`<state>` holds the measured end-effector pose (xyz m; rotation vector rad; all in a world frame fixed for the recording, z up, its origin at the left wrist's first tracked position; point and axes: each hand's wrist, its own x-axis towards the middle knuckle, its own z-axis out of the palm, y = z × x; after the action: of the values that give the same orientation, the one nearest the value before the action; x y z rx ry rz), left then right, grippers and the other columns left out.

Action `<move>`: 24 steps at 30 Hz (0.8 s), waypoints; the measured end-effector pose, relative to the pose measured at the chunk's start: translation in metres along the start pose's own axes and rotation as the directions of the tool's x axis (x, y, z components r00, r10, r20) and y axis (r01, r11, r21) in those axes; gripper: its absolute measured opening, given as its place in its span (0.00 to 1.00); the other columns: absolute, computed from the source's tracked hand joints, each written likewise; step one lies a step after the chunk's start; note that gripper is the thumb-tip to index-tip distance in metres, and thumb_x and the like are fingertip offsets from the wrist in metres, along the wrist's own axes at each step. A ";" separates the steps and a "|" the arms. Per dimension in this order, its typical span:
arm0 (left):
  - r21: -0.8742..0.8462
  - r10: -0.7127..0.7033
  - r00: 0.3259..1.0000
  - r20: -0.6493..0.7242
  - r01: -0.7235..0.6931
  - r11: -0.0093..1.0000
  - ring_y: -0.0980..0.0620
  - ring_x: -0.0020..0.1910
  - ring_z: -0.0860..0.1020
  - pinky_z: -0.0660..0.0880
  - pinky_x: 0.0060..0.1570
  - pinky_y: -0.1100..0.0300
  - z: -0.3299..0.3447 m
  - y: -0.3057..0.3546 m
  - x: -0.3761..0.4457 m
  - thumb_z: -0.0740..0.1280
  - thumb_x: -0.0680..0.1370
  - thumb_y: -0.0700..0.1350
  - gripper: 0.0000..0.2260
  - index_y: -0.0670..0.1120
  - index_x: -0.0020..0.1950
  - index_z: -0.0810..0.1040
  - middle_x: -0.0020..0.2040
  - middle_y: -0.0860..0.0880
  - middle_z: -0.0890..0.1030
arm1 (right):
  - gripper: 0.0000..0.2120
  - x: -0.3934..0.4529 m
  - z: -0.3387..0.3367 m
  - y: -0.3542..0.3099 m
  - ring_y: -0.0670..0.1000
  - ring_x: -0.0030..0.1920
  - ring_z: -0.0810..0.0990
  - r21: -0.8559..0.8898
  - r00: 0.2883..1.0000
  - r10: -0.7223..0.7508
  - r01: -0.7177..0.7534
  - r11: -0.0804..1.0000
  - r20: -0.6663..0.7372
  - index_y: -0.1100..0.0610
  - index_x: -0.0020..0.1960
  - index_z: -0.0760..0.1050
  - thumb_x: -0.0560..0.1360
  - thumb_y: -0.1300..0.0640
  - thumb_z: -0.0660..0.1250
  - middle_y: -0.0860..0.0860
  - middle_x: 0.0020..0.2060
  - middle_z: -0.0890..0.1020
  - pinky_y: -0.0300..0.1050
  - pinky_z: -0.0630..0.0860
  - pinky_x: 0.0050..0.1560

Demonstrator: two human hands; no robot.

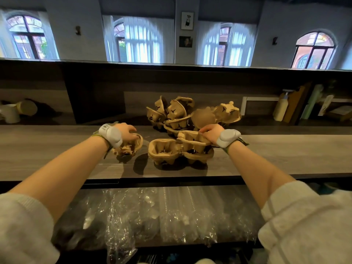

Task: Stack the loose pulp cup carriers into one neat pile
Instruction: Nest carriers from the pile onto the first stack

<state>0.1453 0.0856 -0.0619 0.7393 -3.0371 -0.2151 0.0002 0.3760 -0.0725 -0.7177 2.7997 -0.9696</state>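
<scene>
A low stack of brown pulp cup carriers (165, 151) sits on the wooden counter (57, 149) in front of me. My right hand (211, 133) grips another carrier (192, 140) that rests tilted on the stack's right end. My left hand (127, 132) holds a single carrier (129, 146) tipped on its side, just left of the stack and lifted a little off the counter. Behind them lies a loose jumble of several more carriers (177, 113), with one more (227, 112) leaning at the right.
Clear plastic bags of cups or lids (162, 212) fill the shelf below the counter's front edge. A white pot (10, 113) stands far left. A pump bottle (282, 109), boards and a white frame stand far right. A dark raised ledge runs behind.
</scene>
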 end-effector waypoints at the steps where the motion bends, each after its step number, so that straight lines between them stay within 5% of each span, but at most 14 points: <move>1: 0.007 0.022 1.000 0.017 -0.022 1.000 0.46 0.61 0.76 0.72 0.59 0.54 0.003 0.001 0.000 0.61 0.80 0.55 0.22 0.47 0.71 0.69 0.65 0.45 0.76 | 0.14 0.000 -0.001 0.000 0.55 0.62 0.75 0.005 1.000 -0.003 0.003 1.000 0.009 0.54 0.62 0.78 0.80 0.58 0.59 0.53 0.63 0.78 0.43 0.73 0.58; 4: 0.029 0.069 0.996 0.054 -0.070 0.997 0.47 0.61 0.76 0.73 0.58 0.54 0.010 0.006 0.001 0.61 0.80 0.53 0.21 0.47 0.71 0.69 0.64 0.45 0.77 | 0.15 -0.003 -0.004 0.001 0.56 0.64 0.74 0.004 0.998 -0.027 0.027 1.000 0.058 0.60 0.65 0.75 0.81 0.61 0.58 0.56 0.64 0.77 0.35 0.70 0.52; 8: 0.146 0.096 0.995 -0.006 -0.094 0.985 0.45 0.64 0.72 0.73 0.59 0.52 0.019 0.009 0.005 0.61 0.79 0.55 0.23 0.50 0.72 0.67 0.67 0.44 0.72 | 0.15 -0.001 0.003 0.001 0.55 0.63 0.75 -0.080 1.000 0.009 -0.010 0.997 -0.014 0.54 0.62 0.79 0.80 0.59 0.58 0.53 0.64 0.77 0.47 0.73 0.63; 14: 0.215 0.017 1.000 0.009 -0.018 0.976 0.43 0.64 0.72 0.73 0.60 0.49 0.028 0.005 0.013 0.55 0.79 0.62 0.26 0.49 0.72 0.66 0.67 0.42 0.72 | 0.13 -0.002 0.024 0.006 0.55 0.56 0.78 -0.149 0.990 0.036 -0.056 0.987 -0.133 0.54 0.56 0.81 0.79 0.51 0.62 0.55 0.56 0.81 0.49 0.77 0.58; 20: 0.194 -0.057 0.997 -0.044 0.064 0.979 0.40 0.69 0.66 0.68 0.64 0.46 0.029 -0.004 0.018 0.59 0.76 0.66 0.32 0.49 0.73 0.65 0.70 0.40 0.67 | 0.17 0.001 0.030 0.006 0.58 0.58 0.78 -0.036 0.997 0.072 -0.072 0.997 -0.002 0.57 0.62 0.78 0.81 0.50 0.58 0.57 0.58 0.80 0.46 0.73 0.56; 24: -0.046 -0.069 0.997 -0.045 0.067 0.997 0.46 0.51 0.79 0.75 0.50 0.53 0.026 -0.008 0.023 0.60 0.77 0.62 0.24 0.43 0.56 0.80 0.52 0.43 0.81 | 0.17 0.002 0.031 0.006 0.58 0.60 0.77 -0.053 0.995 0.098 -0.097 0.994 0.015 0.57 0.63 0.77 0.81 0.50 0.58 0.57 0.60 0.79 0.46 0.72 0.59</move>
<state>0.1277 0.0717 -0.0889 0.8334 -2.9554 -0.2619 0.0027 0.3619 -0.1008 -0.5858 2.8248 -0.8727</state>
